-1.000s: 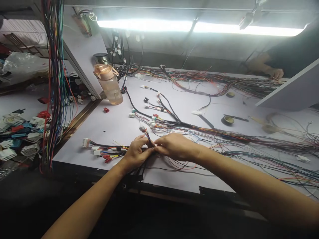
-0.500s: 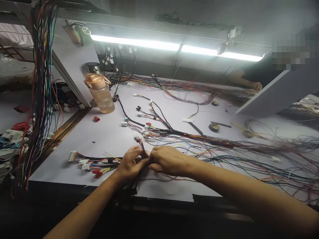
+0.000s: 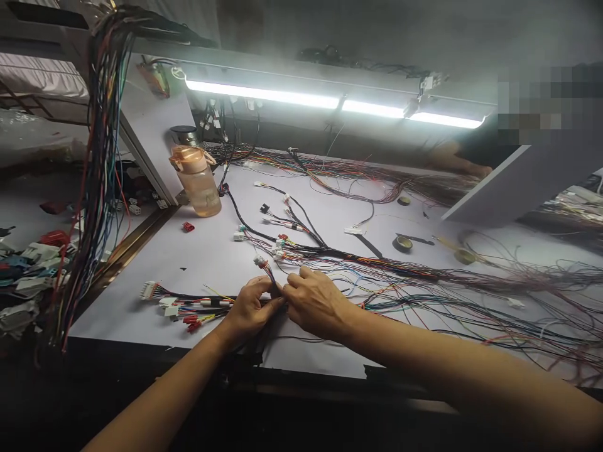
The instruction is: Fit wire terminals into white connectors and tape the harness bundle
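My left hand [image 3: 252,306] is closed around a wire harness [image 3: 198,297] near the front edge of the table. Its branches run out to the left and end in white and red connectors. A short branch with a small white plug [image 3: 260,261] sticks up past my left fingers, a dark band at its base. Right beside it, my right hand [image 3: 315,300] is closed, fingertips pinched against the left ones; what lies between them is hidden. Behind both hands rests a second harness [image 3: 325,250], wrapped in black, with several plugs on its branches.
A drink bottle [image 3: 196,182] stands at the back left, near a red connector [image 3: 188,227]. Rolls of tape [image 3: 402,243] lie right of centre. Loose wires [image 3: 471,301] spread rightward. A hanging wire bundle [image 3: 104,157] is at left. Another person's arm [image 3: 459,164] shows behind the panel.
My right hand has turned, its knuckles now higher and fingertips still at the left hand. The left hand keeps its hold. The view has shifted slightly, and the other person's hand has moved.
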`<state>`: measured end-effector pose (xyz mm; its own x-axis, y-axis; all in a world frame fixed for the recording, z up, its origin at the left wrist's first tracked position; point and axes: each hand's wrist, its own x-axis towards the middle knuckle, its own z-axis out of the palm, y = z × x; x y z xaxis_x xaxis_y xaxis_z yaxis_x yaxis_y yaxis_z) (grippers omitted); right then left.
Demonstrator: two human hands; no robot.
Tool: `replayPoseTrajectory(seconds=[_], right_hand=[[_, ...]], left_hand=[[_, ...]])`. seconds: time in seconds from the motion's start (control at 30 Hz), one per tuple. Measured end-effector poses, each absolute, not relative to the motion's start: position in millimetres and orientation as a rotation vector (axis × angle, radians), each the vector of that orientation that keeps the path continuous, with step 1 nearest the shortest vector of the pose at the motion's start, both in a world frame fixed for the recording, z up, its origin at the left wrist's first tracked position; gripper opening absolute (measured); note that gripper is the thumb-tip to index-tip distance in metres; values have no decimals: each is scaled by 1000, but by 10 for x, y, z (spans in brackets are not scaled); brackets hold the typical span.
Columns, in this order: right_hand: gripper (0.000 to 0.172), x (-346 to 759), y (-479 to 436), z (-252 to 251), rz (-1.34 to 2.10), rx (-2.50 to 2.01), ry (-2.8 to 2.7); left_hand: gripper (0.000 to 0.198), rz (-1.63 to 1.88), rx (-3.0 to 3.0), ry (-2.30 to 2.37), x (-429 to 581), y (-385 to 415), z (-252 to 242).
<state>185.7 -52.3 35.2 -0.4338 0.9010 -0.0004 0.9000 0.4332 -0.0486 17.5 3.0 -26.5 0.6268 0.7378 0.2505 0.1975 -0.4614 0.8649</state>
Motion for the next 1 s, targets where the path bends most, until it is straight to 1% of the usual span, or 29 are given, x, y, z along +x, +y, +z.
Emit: replayPoseTrajectory(seconds=[0.13,0.27,0.47,0.67,0.87,1.0], right_hand=[[18,1913,-468,326,195,-1749,-2590],[17,2032,-410,283,399,-1798,-2478],[16,2161,-329,131,576,-1639,-2473],[24,2102,-309,11,365,-1696,-2526],[23,1994,-298,48,191,-1784,-2564],[24,1901,-161,79,118,-1928,-2447]], left_hand=[[12,783,2008,760,179,22,-274],[9,782,2061,762,184,20,-277],[5,784,2133,710,187,31,-300],[7,785,2190,755,169,22,-392],[6,789,2207,744,169,38,-416],[4,766,2219,564,185,1,-390]])
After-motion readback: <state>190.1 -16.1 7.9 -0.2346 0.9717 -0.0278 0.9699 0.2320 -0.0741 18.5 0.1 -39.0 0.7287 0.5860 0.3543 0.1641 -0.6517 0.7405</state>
